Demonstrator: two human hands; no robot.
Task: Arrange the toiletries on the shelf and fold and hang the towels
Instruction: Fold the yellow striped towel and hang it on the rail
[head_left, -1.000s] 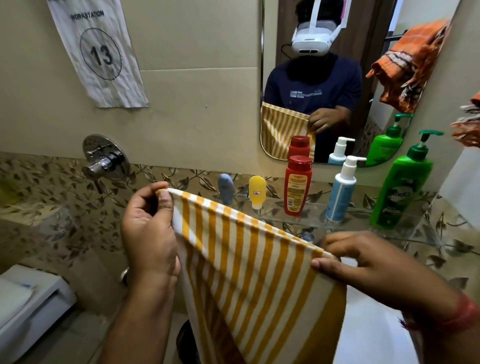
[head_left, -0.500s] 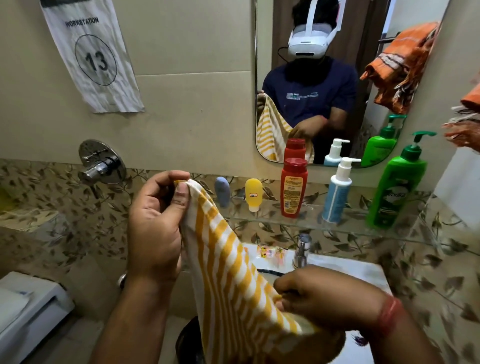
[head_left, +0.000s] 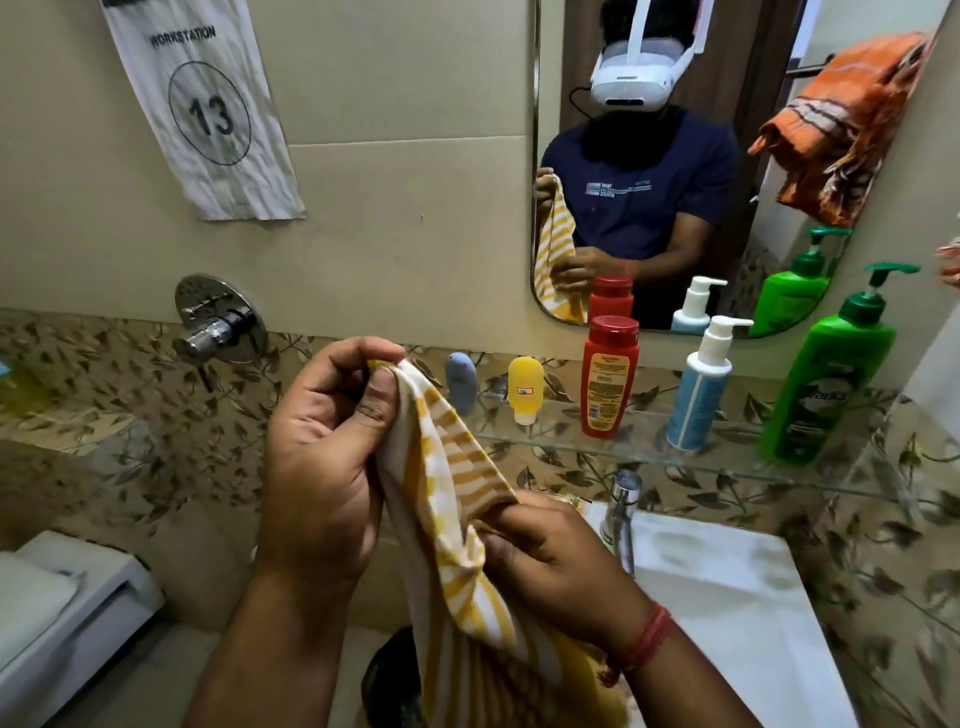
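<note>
Yellow-and-white striped towel (head_left: 452, 488) held in front of the glass shelf (head_left: 727, 457), above the white basin (head_left: 727, 613). Left hand (head_left: 322, 457): grip closed, thumb and fingers pinching the towel's top corner. Right hand (head_left: 550, 561): grip closed, gathering the cloth lower down; the rest hangs between the forearms and runs off the bottom edge.

Containers on the shelf, all upright, capped, in a row left to right: small blue-grey tube (head_left: 461, 382), small yellow tube (head_left: 524, 387) standing on its cap, red bottle (head_left: 608, 376), white-and-blue pump bottle (head_left: 701, 387), large green pump bottle (head_left: 826, 379). All opaque; contents and fill level cannot be told. Labels too small or blurred to read.

Chrome tap (head_left: 621, 514) below the shelf, partly behind the right hand. Mirror (head_left: 535, 156) above reflects the bottles and the person. Orange towel (head_left: 950, 262) cut off at the right edge, only a sliver visible. Dark round object (head_left: 389, 675) under the towel, mostly hidden, not identifiable. White cistern lid (head_left: 67, 603) cropped bottom left.
</note>
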